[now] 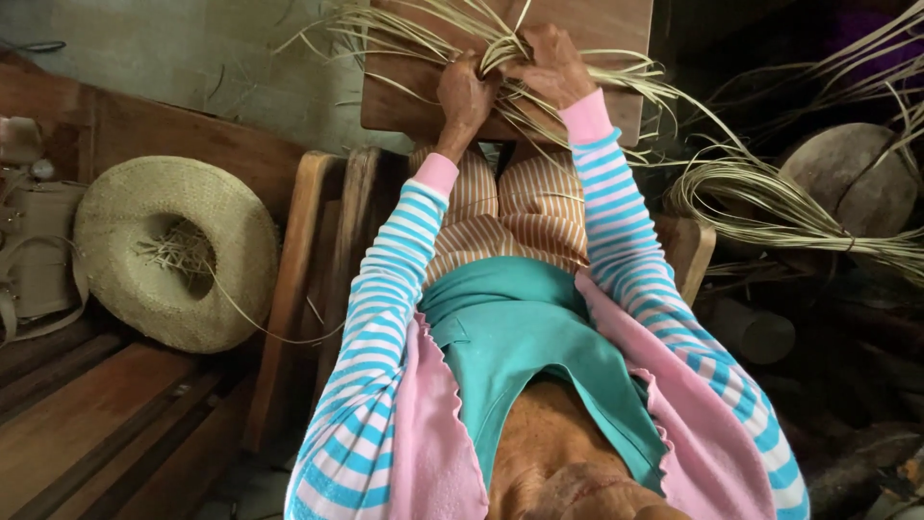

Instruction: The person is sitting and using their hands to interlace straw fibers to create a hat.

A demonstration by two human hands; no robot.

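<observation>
The weaving looks to be at an early stage, as far as can be judged: both hands are bunched together on a small woven knot of pale straw strips (500, 60) that lies on a wooden board (616, 29) resting across the person's knees at the far end of the lap, and most of each strip is loose, fanning out over the board's edges to the left and right rather than plaited in. The left hand (465, 94) is closed down on the strips near the middle, and the right hand (547, 65) is clamped over them just beside it, the two touching or nearly so. What is worked is only the small centre under the fingers; the long free ends make up the bulk of what is left. A finished-looking straw hat (173, 252) lies crown-down on a wooden bench (87, 424) at the left, with loose fibres in its hollow. At the right a coiled bundle of straw (770, 207) rests in a dim corner beside a round wooden block (852, 178). A grey-green wall (173, 48) stands at the far left
</observation>
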